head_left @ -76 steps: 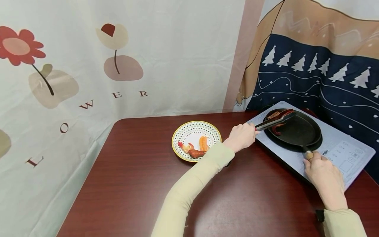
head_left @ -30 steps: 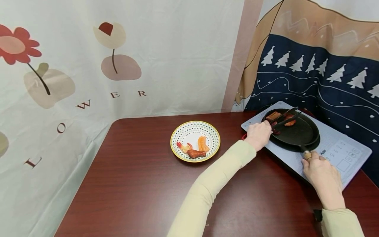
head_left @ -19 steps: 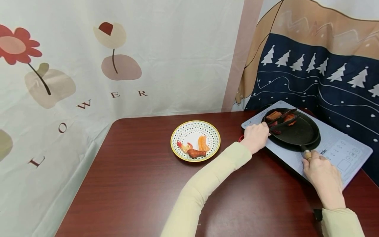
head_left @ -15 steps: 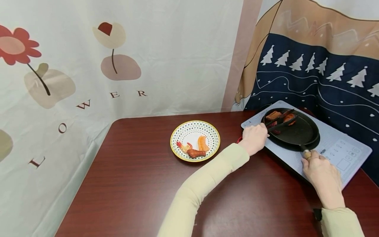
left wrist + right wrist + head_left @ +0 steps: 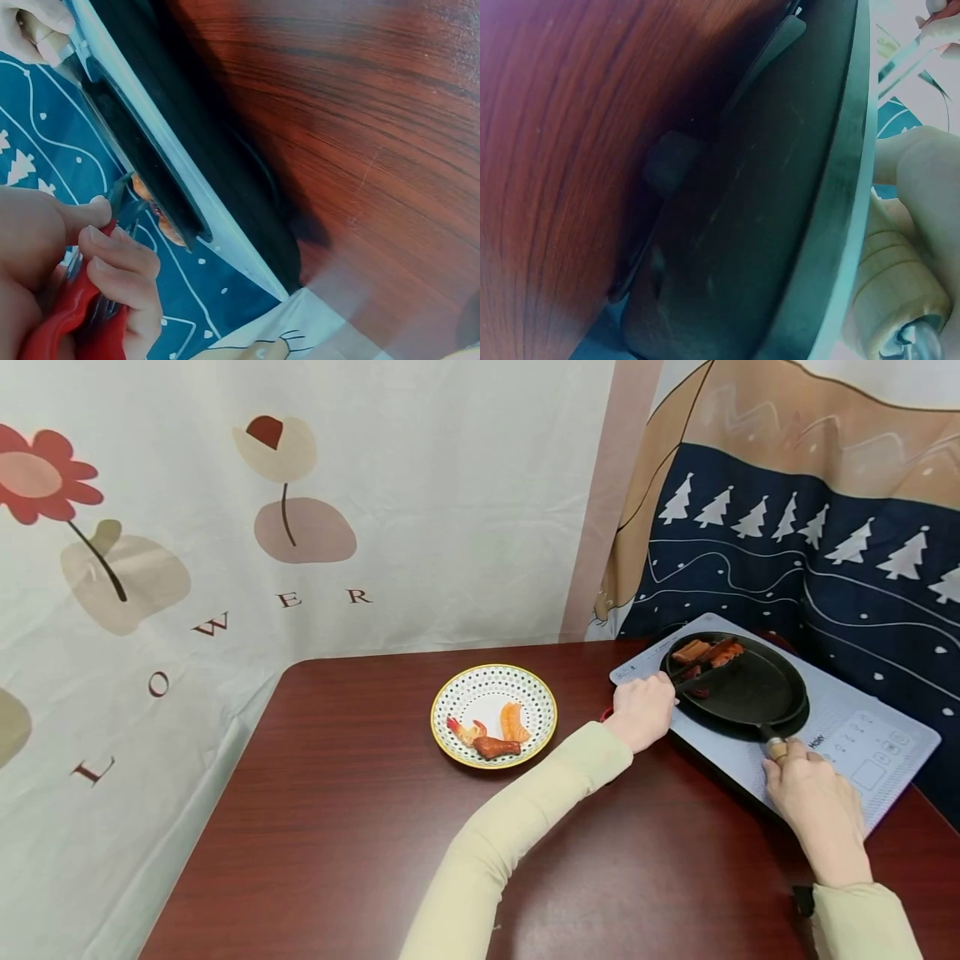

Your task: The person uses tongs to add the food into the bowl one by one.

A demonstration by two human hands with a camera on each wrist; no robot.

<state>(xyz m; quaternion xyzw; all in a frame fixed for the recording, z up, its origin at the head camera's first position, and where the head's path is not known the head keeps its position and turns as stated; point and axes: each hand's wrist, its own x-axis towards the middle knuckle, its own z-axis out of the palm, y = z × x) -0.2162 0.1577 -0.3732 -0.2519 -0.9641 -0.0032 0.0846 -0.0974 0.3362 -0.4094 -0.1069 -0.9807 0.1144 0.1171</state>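
Observation:
My left hand (image 5: 643,712) grips kitchen tongs with red handles (image 5: 71,315); their dark arms (image 5: 697,678) reach over the left part of a black frying pan (image 5: 761,693). The tongs' ends are at a reddish-brown food piece (image 5: 727,652), seemingly pressed together on it. Beside it in the pan lie a brown piece (image 5: 692,651) and a dark red curled piece (image 5: 699,692), partly hidden by the tongs. With its fingers round the pan's wooden handle (image 5: 896,292), my right hand (image 5: 816,802) holds the pan on a light grey cooktop (image 5: 873,735).
Left of the pan, a dotted plate with a yellow rim (image 5: 491,697) stands on the brown table (image 5: 360,827). On it are a shrimp (image 5: 467,732), a drumstick (image 5: 497,748) and an orange slice-like piece (image 5: 514,723). Printed cloths hang behind.
The tongs were together over the pan's left side, then spread round the reddish-brown piece, and now look closed on it. My left hand has drawn back slightly left. My right hand stays on the handle.

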